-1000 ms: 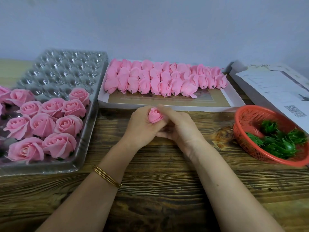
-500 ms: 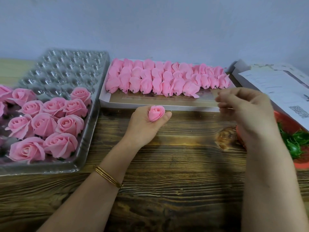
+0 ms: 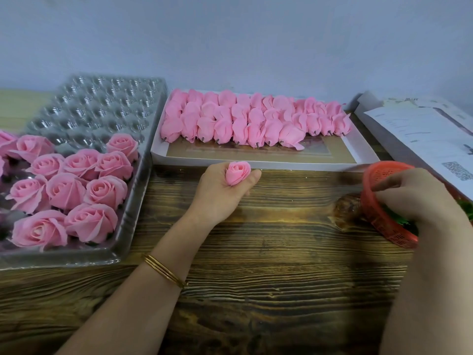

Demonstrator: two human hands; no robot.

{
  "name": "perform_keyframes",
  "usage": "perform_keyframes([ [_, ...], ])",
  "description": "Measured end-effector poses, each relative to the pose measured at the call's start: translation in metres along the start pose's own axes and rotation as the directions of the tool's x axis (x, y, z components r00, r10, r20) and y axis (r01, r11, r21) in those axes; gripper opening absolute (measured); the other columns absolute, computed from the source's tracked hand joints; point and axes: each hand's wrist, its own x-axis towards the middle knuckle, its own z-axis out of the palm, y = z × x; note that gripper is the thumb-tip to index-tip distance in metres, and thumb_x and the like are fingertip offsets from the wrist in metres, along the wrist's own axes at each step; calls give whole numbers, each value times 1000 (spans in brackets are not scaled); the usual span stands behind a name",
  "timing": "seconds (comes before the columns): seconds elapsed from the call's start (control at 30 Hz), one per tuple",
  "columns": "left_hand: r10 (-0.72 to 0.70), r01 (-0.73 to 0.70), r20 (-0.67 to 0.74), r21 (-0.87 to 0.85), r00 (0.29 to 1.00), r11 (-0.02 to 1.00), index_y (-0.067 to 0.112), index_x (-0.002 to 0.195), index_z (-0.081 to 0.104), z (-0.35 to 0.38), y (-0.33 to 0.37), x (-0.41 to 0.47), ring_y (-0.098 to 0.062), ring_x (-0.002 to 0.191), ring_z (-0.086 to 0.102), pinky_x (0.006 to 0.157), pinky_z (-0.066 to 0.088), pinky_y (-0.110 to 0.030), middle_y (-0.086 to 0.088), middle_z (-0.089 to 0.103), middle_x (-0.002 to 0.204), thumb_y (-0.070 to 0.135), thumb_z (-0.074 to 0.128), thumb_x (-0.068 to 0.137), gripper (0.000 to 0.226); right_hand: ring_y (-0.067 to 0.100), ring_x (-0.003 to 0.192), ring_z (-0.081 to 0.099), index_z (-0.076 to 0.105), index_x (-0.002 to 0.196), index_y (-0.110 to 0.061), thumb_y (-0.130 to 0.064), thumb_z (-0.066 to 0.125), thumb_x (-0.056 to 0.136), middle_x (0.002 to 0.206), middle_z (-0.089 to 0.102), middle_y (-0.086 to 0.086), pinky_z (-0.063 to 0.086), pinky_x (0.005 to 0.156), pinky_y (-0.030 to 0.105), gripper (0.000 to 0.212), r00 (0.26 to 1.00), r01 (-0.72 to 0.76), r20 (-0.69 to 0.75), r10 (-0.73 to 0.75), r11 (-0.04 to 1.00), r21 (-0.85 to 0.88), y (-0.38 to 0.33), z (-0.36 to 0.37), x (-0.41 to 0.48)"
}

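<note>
1 rosebud (image 3: 238, 172) pinched in my left hand (image 3: 220, 196); right hand (image 3: 414, 198) has swung off it into the 3 o'clock basket (image 3: 376, 175), grip I can't tell. Green sepals (image 3: 399, 221) next, I reckon.

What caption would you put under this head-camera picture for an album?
Left hand holds a pink rosebud while the right hand reaches into the red basket.

Left, clear tray (image 3: 102, 108) holding finished roses (image 3: 105, 188); behind, white box (image 3: 294, 167) of buds (image 3: 243, 124); right, papers (image 3: 419, 134).

The right hand (image 3: 419, 198) leaves the rosebud (image 3: 238, 172) and now reaches into the red basket (image 3: 378, 172) at three o'clock.
</note>
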Motion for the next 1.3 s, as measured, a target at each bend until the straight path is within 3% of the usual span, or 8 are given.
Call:
perform_keyframes([
  [0.07,4,-4,-5,1,1000,1000,27,58,60,0,-1,0,8,58,57,58,37,-2,17,61,52,36,68,91,36,28,94,47,73,112,-19,-9,71,86,122,61,17,46,87,44,27,999,-30,41,32,998,-48,2,-1,1],
  [0.13,1,-1,-9,-1,1000,1000,26,56,59,0,-1,0,7,56,56,58,37,-3,17,59,50,36,68,91,38,28,94,47,73,116,-19,-11,70,88,128,59,18,45,89,43,30,998,-36,52,39,997,-68,2,-2,0],
  [0.3,4,-4,-32,-18,999,1000,23,56,58,0,-1,1,5,52,53,58,39,-6,14,58,49,36,68,91,39,29,89,50,73,114,-20,-17,75,85,109,58,13,40,69,33,29,994,-33,99,42,995,-94,6,-2,3],
  [0.7,-13,12,-32,-40,999,999,26,57,59,-1,-2,1,7,57,57,59,39,-2,15,60,50,37,69,90,36,36,97,53,70,119,-12,-17,65,95,111,58,16,45,84,44,26,983,4,181,21,991,-137,9,-1,7],
  [0.87,-15,14,-28,-50,999,999,26,59,60,-2,-1,2,7,58,58,60,38,-2,14,61,51,37,69,90,34,19,75,49,70,119,-17,-23,66,94,105,54,7,39,68,35,26,981,0,190,26,991,-132,14,-5,8],
  [1.03,-17,16,-25,-42,1000,999,25,61,60,-2,-1,2,7,59,58,60,38,-1,14,61,52,37,69,90,33,20,75,50,72,113,-16,-18,65,95,89,56,2,42,69,34,20,981,23,196,9,987,-161,15,-5,7],
  [1.17,-13,12,-27,-38,1000,999,25,59,60,-2,-1,2,7,58,58,59,38,-1,14,61,51,37,69,90,34,24,78,52,71,112,-16,-19,64,95,100,57,8,40,60,32,19,984,40,179,-10,986,-162,12,-4,6],
  [1.3,-11,10,-35,-36,999,999,25,60,60,-2,-2,2,6,58,58,60,38,-2,14,61,52,37,69,90,34,30,92,60,67,123,-14,-24,63,96,112,67,14,48,85,44,29,995,91,49,-87,994,-69,11,-3,5],
])
